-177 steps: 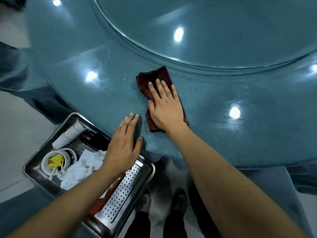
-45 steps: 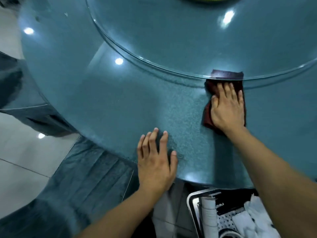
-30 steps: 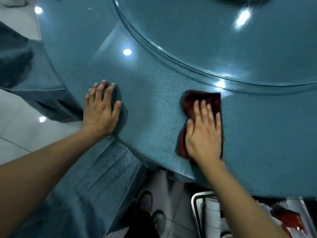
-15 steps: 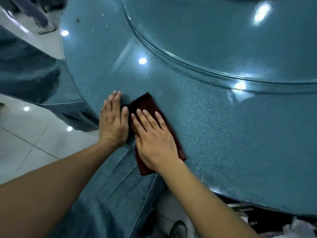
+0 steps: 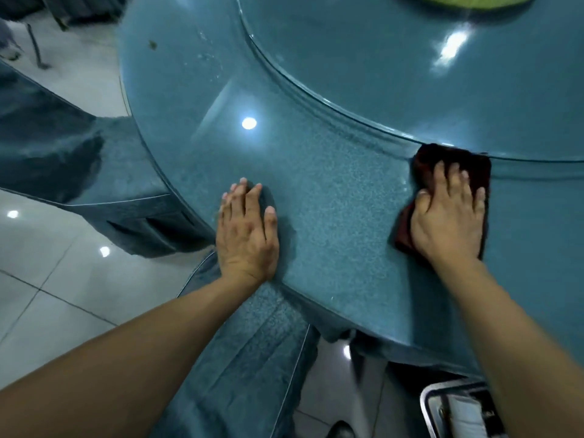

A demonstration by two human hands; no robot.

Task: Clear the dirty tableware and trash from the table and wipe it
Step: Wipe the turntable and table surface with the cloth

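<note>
Cloth: I see the dark red cloth (image 5: pixel 455 172) lying flat on the table, its far edge right up against the rim of the glass turntable
Right hand: my right hand (image 5: pixel 447 216) presses down on the cloth, fingers spread slightly and bent a little at the knuckles, thumb tucked along the cloth's left side; I read it as pressing, not gripping
Left hand: my left hand (image 5: pixel 246 229) lies flat on the bare table near its front edge, fingers straight and close together, holding nothing, well apart from the cloth
Table: the round blue speckled table (image 5: pixel 331 216) shines with lamp reflections; a few crumbs and a small dark speck sit on its far left part
Turntable: the glass turntable (image 5: pixel 379 58) covers the middle of the table, with something yellow-green at its top edge, too cut off to identify
Tray: a metal tray (image 5: pixel 426 403) shows below the table edge at bottom right, holding something white that I cannot make out
Floor: pale glossy tiles (image 5: pixel 63 295) on the left
</note>
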